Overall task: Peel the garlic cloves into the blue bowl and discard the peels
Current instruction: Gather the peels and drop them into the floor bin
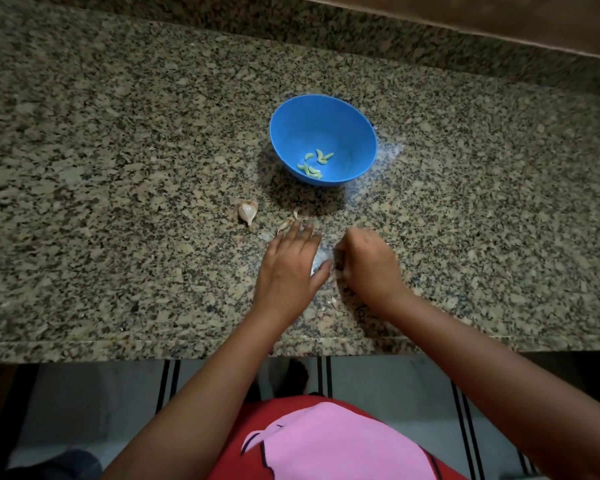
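Note:
A blue bowl (347, 116) stands on the granite counter with several peeled garlic cloves (314, 164) at its bottom. An unpeeled piece of garlic (247, 212) lies to the bowl's front left. My left hand (288, 268) lies flat on the counter with straight fingers, its fingertips by loose garlic peels (284, 226). My right hand (369, 265) rests beside it with curled fingers; what it holds is hidden. A small peel scrap (334, 302) lies between my wrists.
The granite counter (118, 202) ends in a front edge (153, 351) just below my forearms. A wooden surface (499, 19) runs along the back right. Tiled floor shows beneath the counter.

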